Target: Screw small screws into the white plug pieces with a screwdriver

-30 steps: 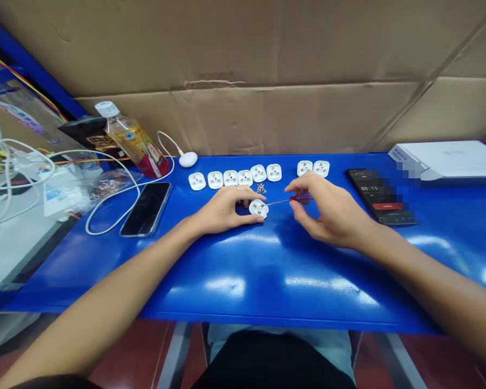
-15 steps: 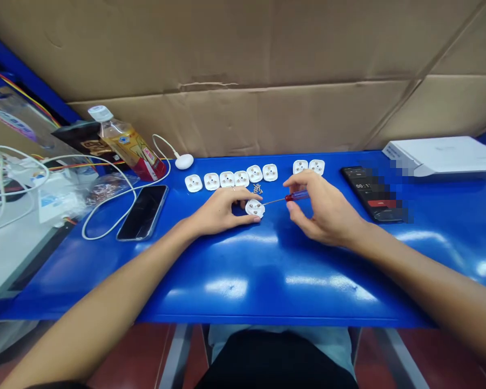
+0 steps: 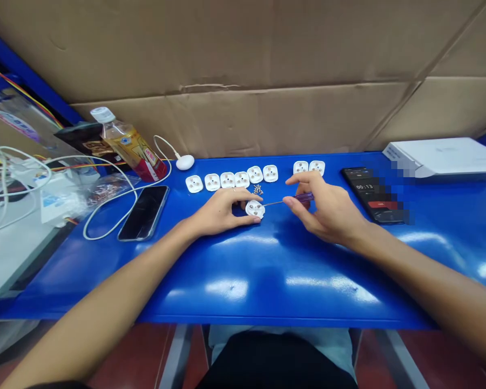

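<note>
Between its thumb and fingers, my left hand [image 3: 222, 212] grips a small white plastic housing [image 3: 254, 209] with metal parts inside, low over the blue table. My right hand [image 3: 328, 208] holds a screwdriver [image 3: 303, 198] by its purple handle. The thin shaft points left and its tip meets the right side of the housing. Just behind the housing lies a little pile of screws [image 3: 258, 189]. Several similar white housings [image 3: 227, 180] stand in a row beyond my left hand, and two more housings [image 3: 301, 168] sit behind my right hand.
A phone [image 3: 143, 213] and a white cable [image 3: 89, 216] lie at the left, with a drink bottle [image 3: 133, 146] behind. To the right are a phone with a running timer [image 3: 368, 194] and a white box [image 3: 449, 154]. Cardboard [image 3: 243, 124] walls off the back.
The fingers of my right hand have shifted on the screwdriver handle, and its red collar is now covered. The left hand and the housing have stayed in place.
</note>
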Demonstrator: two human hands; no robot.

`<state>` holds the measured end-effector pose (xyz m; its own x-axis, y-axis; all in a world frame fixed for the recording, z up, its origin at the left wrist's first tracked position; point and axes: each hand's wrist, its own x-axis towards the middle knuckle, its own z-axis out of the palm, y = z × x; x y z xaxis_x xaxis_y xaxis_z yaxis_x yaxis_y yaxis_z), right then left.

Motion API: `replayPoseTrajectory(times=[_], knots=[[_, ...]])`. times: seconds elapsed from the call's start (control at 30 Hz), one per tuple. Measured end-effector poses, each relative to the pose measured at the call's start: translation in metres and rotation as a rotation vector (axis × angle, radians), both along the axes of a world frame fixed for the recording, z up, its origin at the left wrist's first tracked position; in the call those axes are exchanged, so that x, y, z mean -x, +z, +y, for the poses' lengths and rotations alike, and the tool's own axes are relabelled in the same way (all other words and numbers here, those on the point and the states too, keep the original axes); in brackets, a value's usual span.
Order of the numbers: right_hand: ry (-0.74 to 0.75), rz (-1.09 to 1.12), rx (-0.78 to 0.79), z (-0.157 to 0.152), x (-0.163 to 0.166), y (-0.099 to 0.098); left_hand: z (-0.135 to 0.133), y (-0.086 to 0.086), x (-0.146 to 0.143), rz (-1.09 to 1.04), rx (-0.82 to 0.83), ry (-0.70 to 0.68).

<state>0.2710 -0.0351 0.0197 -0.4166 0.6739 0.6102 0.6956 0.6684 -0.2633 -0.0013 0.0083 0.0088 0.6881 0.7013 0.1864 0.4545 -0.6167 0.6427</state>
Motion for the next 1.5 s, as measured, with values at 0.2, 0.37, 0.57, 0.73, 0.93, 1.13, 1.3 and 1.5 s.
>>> replayPoseTrajectory(times=[0.2,0.37,0.57,0.73,0.93,1.13,1.3,1.5], knots=[[0.088,0.014,-0.059,0.0000,0.0005,0.0009,-0.0002,0.0002,-0.0001,-0.002,0.002,0.001],[0.029,0.016,0.010,0.0003,0.0001,0.0003,-0.0003,0.0009,-0.0004,-0.011,0.013,-0.005],[0.119,0.021,-0.020,0.0001,0.0000,0.0012,-0.0007,0.0009,-0.0004,-0.009,0.026,-0.003],[0.031,-0.067,0.008,-0.0003,-0.0018,0.0018,-0.0008,0.0009,-0.0001,-0.013,0.011,-0.007],[0.155,-0.077,-0.058,0.0019,-0.0032,0.0022,-0.0004,0.0005,-0.0007,-0.003,0.023,0.006],[0.038,-0.101,-0.018,0.0028,-0.0045,0.0003,-0.0009,0.0015,-0.0010,0.001,0.023,-0.001],[0.194,-0.058,-0.070,0.0031,-0.0038,0.0028,-0.0013,0.0018,-0.0011,-0.008,0.027,-0.004],[0.087,-0.130,-0.038,0.0019,-0.0054,0.0026,-0.0007,0.0019,0.0001,-0.034,0.032,-0.027]])
